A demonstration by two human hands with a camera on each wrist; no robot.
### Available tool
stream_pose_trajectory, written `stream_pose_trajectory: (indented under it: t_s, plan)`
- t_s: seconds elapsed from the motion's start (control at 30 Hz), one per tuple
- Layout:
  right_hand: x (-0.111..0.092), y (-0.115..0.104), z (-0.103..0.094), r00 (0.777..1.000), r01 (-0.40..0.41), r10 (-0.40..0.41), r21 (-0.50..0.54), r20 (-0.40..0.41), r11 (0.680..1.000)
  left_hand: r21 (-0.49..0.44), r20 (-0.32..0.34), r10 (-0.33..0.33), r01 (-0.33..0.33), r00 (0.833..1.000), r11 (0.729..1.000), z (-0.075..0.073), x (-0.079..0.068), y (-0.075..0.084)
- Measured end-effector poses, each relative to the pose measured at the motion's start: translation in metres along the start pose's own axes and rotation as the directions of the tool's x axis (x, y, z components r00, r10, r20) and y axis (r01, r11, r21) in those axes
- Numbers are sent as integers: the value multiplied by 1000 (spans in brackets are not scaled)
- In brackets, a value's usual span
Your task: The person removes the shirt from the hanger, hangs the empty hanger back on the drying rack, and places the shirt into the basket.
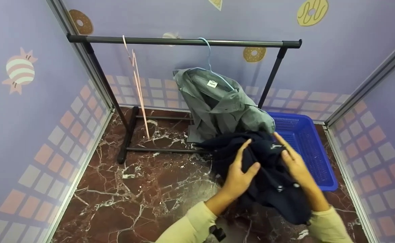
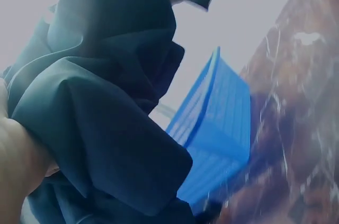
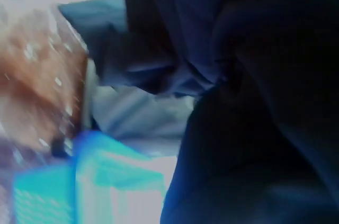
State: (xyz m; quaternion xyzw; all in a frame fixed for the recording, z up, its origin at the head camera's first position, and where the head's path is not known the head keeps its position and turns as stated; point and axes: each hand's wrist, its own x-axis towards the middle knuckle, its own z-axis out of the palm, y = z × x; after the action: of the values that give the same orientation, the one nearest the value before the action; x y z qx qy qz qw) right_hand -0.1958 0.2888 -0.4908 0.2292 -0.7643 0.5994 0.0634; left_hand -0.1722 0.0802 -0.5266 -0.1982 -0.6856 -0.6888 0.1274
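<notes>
Both hands hold a bunched navy shirt (image 1: 261,168) in the air, in front of the clothes rack. My left hand (image 1: 239,177) grips its left side, with the thumb and a finger over the cloth and the rest hidden by it. On the other side my right hand (image 1: 295,165) grips the bundle near a small white mark, thumb on top. Small pale buttons show lower on the shirt. Dark folds fill much of the left wrist view, beside part of the left hand (image 2: 21,160). In the blurred right wrist view, the shirt (image 3: 238,102) hides the right hand.
Behind the bundle, a grey-green shirt (image 1: 217,101) hangs on a light blue hanger (image 1: 208,50) from the black rack's bar (image 1: 163,41). A pink hanger (image 1: 138,87) hangs further left. A blue plastic basket (image 1: 322,158) stands on the marbled floor at right. Patterned walls enclose the space.
</notes>
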Motion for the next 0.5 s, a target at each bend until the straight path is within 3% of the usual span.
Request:
stream_pose_trajectory:
  t_s: [0.1,0.23,0.5]
  plan:
    - [1,-16,-17,999,-37,38,-61,14,997,-34,-5,11,-11,1000,999,17,3,5]
    - [5,-39,-42,999,-29,34,-127,37,991,-64,6,39,-39,999,997,37,12,14]
    - [16,-80,-91,1000,-24,21,-339,-11,941,-95,64,99,-93,993,991,71,50,39]
